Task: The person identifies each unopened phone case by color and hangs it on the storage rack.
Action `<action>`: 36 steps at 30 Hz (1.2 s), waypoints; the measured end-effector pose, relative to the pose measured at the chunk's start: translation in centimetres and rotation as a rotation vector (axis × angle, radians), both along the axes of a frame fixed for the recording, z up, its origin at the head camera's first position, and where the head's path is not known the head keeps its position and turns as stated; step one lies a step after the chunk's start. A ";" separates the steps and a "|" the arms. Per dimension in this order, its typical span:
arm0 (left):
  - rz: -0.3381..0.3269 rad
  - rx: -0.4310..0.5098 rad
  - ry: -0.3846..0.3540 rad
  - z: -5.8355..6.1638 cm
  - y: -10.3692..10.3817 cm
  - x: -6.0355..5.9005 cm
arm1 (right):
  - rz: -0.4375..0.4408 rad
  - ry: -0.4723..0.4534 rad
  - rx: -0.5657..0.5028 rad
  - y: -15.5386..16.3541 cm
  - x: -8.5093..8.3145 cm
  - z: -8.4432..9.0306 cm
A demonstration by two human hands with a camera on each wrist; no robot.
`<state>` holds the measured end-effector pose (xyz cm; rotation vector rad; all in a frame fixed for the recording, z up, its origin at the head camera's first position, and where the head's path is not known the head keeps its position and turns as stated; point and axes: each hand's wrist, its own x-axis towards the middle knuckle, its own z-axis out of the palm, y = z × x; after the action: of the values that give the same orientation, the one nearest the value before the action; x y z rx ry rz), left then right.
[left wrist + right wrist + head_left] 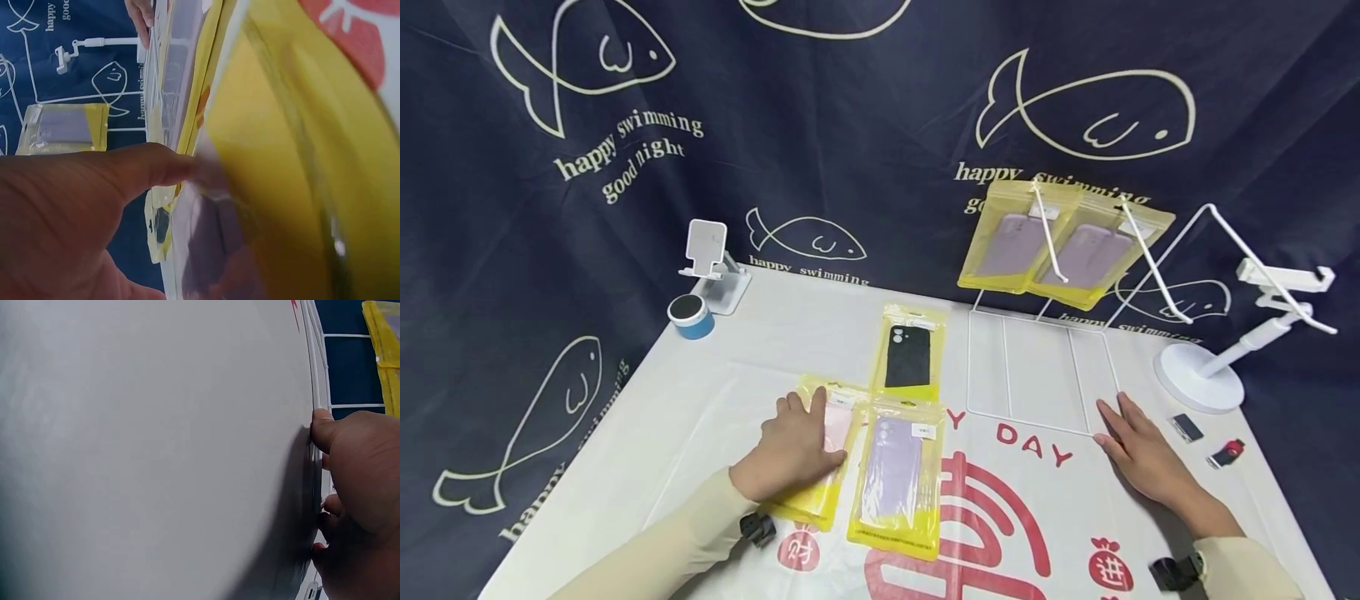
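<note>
My left hand (797,442) lies across a yellow-edged clear packet with a pink phone case (837,429). The thumb rests on the packet's face in the left wrist view, and the other fingers lie spread towards its top. Right beside it is a packet with a lilac phone case (895,467); behind lies one with a black phone case (907,354). My right hand (1146,462) rests with its fingertips at the front right corner of the white wire rack (1030,417). Two lilac phone case packets (1017,242) hang on the rack's prongs.
A white phone stand (707,250) and a blue round tub (691,317) stand at the back left. At the right are a white stand with a clamp arm (1198,379), a small dark-and-silver item (1186,427) and a red-and-black item (1227,453). Dark fish-print cloth hangs behind.
</note>
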<state>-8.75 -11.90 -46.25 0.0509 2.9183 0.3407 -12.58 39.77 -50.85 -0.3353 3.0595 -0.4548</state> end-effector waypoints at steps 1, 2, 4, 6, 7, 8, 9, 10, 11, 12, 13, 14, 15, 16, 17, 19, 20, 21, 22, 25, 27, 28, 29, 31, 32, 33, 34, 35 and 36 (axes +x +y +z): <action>-0.007 0.002 0.010 0.1 -0.1 0.0 | 0.001 0.001 -0.003 0.0 0.0 0.0; -0.015 0.006 0.020 0.1 -0.3 -0.1 | 0.002 0.002 -0.006 -0.1 0.0 0.0; -0.028 0.025 0.024 0.2 -0.7 -0.2 | 0.005 0.008 -0.007 -0.1 0.0 0.1; -0.031 0.046 0.026 0.3 -1.0 -0.3 | 0.004 0.012 -0.007 -0.2 0.0 0.1; -0.031 0.055 0.028 0.3 -1.1 -0.4 | 0.004 0.013 -0.007 -0.2 0.1 0.1; -0.032 0.061 0.033 0.3 -1.3 -0.4 | 0.004 0.014 -0.006 -0.2 0.1 0.1; -0.031 0.067 0.035 0.2 -1.4 -0.5 | 0.003 0.014 -0.003 -0.2 0.1 0.1; -0.028 0.078 0.039 0.2 -1.6 -0.6 | 0.001 0.010 -0.001 -0.2 0.1 0.1; -0.029 0.089 0.046 0.2 -1.7 -0.6 | 0.000 0.004 -0.001 -0.2 0.1 0.1; -0.030 0.105 0.051 0.1 -1.9 -0.6 | -0.002 -0.002 0.000 -0.2 0.2 0.1; -0.032 0.121 0.052 0.1 -2.1 -0.7 | -0.002 -0.003 0.002 -0.2 0.2 0.1; -0.034 0.145 0.051 0.0 -2.3 -0.7 | -0.003 -0.005 0.003 -0.2 0.2 0.1; -0.030 0.176 0.047 0.0 -2.4 -0.7 | -0.003 -0.006 0.003 -0.1 0.2 0.1; -0.027 0.213 0.046 0.0 -2.6 -0.7 | -0.003 -0.006 0.002 -0.1 0.2 0.1; -0.027 0.244 0.049 -0.1 -2.8 -0.7 | -0.002 -0.006 0.001 -0.1 0.2 0.1; -0.018 0.311 0.034 -0.1 -3.0 -0.7 | -0.001 0.002 0.003 -0.1 0.2 0.0; -0.016 0.343 0.025 -0.1 -3.2 -0.8 | -0.001 0.002 0.001 -0.1 0.2 0.0; -0.016 0.371 0.023 -0.1 -3.3 -0.8 | -0.001 0.005 0.001 0.0 0.1 0.0; -0.023 0.399 0.019 -0.1 -3.4 -0.8 | 0.000 0.008 0.000 0.0 0.1 0.0; -0.040 0.467 -0.014 0.0 -3.8 -0.8 | 0.001 0.010 -0.003 0.0 0.1 0.0; -0.051 0.526 -0.042 0.2 -4.2 -0.9 | 0.002 0.012 -0.007 0.1 0.1 0.0; -0.061 0.552 -0.063 0.3 -4.4 -1.0 | 0.002 0.013 -0.008 0.1 0.1 -0.1; -0.071 0.571 -0.077 0.3 -4.6 -1.1 | 0.002 0.012 -0.007 0.1 0.1 -0.1; -0.092 0.605 -0.097 0.4 -5.1 -1.2 | -0.001 0.012 -0.004 0.1 0.1 -0.2; -0.106 0.623 -0.104 0.4 -5.3 -1.2 | -0.003 0.017 0.003 0.1 0.1 -0.2; -0.121 0.632 -0.108 0.4 -5.5 -1.2 | -0.004 0.016 0.006 0.1 0.1 -0.2; -0.132 0.642 -0.110 0.3 -5.6 -1.3 | -0.005 0.015 0.008 0.1 0.1 -0.3; -0.135 0.656 -0.113 0.3 -5.8 -1.2 | -0.006 0.014 0.010 0.1 0.1 -0.3; -0.134 0.671 -0.120 0.2 -5.9 -1.2 | -0.007 0.015 0.011 0.1 0.1 -0.3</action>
<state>-9.96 -17.76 -46.02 0.3089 2.5323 1.2254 -12.47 39.83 -51.18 -0.3292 3.0774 -0.4381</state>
